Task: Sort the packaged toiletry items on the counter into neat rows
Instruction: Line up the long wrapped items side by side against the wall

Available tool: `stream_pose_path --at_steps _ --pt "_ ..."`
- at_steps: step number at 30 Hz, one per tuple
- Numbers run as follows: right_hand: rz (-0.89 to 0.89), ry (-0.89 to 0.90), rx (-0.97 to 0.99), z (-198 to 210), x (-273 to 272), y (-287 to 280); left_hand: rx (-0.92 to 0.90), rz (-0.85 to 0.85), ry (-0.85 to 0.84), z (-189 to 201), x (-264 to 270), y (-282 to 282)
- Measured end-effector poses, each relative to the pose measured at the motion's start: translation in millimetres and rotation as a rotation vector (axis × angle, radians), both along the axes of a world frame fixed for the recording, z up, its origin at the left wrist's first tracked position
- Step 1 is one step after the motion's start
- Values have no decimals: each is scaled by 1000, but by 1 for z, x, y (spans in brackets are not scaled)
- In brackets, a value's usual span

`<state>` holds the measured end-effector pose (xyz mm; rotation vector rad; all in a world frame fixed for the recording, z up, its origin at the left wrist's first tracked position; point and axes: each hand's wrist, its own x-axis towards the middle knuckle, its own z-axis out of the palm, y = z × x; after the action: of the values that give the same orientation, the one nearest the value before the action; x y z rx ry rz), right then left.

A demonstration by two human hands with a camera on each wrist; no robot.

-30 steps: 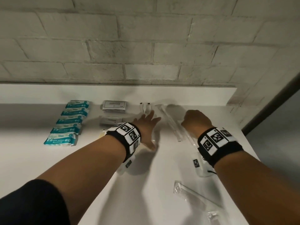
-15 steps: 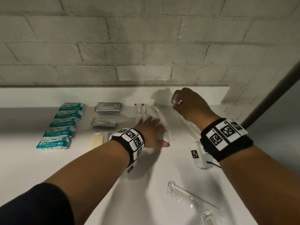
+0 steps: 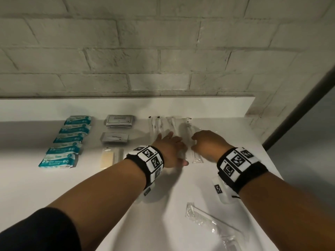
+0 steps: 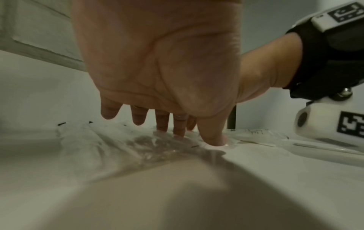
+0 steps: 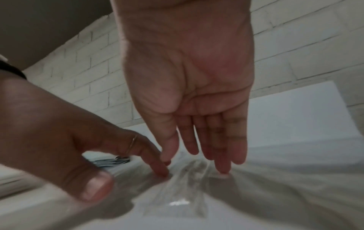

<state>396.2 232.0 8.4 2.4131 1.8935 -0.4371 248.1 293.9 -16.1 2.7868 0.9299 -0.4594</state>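
Note:
Several long clear toothbrush packets [image 3: 188, 127] lie side by side at the back of the white counter [image 3: 226, 134]. My left hand [image 3: 172, 142] rests flat on the nearer ones, its straight fingers [image 4: 179, 124] pressing the crinkled plastic [image 4: 118, 147]. Just to its right, my right hand [image 3: 199, 144] touches the outermost packet [image 3: 197, 157] with straight fingertips [image 5: 222, 169]; the film [image 5: 183, 194] runs toward the camera. The left hand's thumb [image 5: 96, 186] and a ringed finger touch that same packet's left side. Neither hand grips anything.
Teal wipe packs [image 3: 68, 140] form a column at the left. Two grey sachets [image 3: 119, 120] and a yellowish bar [image 3: 107, 158] form a second column. A bagged clear comb [image 3: 204, 218] lies near the front right. A brick wall rises behind; the counter ends at the right.
My right hand has come down from the back ledge to the counter beside the left hand, its fingers now straight on the outermost packet. The left hand has stayed on the packets.

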Motion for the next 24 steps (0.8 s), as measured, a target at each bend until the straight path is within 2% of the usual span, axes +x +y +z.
stream_pose_path --at_steps 4,9,14,21,24 --pt "-178 82 13 -3 -8 9 -7 29 -4 4 -10 5" --pt "-321 170 -150 -4 -7 28 -125 83 38 4 -20 5" --pt "-495 240 -30 -15 -10 36 -141 74 38 1 -20 2" --pt "-413 184 70 -11 -12 40 -142 74 59 3 -20 3" --pt "-308 226 -53 -7 -7 39 -149 81 63 2 -20 3"
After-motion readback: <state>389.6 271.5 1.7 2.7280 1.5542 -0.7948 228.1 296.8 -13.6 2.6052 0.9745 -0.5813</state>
